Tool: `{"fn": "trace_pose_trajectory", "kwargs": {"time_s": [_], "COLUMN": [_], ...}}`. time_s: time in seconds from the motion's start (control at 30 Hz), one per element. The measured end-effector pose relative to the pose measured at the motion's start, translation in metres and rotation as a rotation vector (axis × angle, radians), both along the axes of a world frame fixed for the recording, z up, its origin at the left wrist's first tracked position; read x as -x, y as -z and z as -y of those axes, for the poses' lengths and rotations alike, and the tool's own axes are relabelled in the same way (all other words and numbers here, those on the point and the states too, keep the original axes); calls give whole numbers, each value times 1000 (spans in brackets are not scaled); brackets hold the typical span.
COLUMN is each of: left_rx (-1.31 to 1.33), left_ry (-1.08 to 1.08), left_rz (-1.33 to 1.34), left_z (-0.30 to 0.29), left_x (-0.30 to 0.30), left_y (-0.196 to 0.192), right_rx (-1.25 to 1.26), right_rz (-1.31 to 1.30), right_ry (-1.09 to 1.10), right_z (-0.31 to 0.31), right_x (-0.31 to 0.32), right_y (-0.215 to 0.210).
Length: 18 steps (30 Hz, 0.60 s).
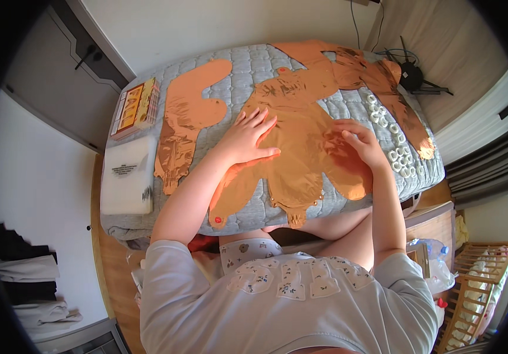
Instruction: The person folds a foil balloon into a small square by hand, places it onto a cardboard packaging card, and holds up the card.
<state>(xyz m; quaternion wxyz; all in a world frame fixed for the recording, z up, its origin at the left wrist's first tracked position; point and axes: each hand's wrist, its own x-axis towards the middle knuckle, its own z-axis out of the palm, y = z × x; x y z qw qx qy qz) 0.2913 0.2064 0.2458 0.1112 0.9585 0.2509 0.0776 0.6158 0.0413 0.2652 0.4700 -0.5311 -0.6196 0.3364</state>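
A flat, uninflated orange foil balloon [295, 135] with rounded lobes lies spread on the grey quilted mattress [248, 203] in front of me. My left hand [251, 138] rests palm down on its left part, fingers spread and thumb stretched to the right. On the balloon's right part is my right hand [360, 141], fingers loosely bent and thumb apart from them, with nothing visible between them. The foil there is creased and shaded. Another flat orange foil balloon [186, 118], curved in shape, lies to the left. More orange foil [354, 68] stretches along the far right.
Several small white rings [404, 162] lie on the mattress at right. At left are a patterned red-and-yellow box [136, 109] and a white plastic packet [127, 177]. A black router [412, 76] with antennas stands at the far right corner. A wooden rack [478, 289] is at lower right.
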Motion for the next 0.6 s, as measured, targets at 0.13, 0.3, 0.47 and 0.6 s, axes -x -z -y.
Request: {"fn": "trace_pose_trajectory", "kwargs": {"time_s": [0.13,0.3,0.47,0.6], "left_rx": [-6,-10,-25,-9], "left_ry": [-12,-20,-18,-22], "left_rz": [-10,1,1,2], "left_z": [0,-2,-4,-5], "left_x": [7,8,7,4], "left_y": [2,3,3,4], "right_rx": [-179,231,360,98], "right_rz": [-122,-1088,-1745,-1756], "right_ry": [-99,-1097,-1116,-1169], "right_z": [28,91,129,132], "right_x": [48,172,241,251], "right_y": [-69,-156,-169,-140]}}
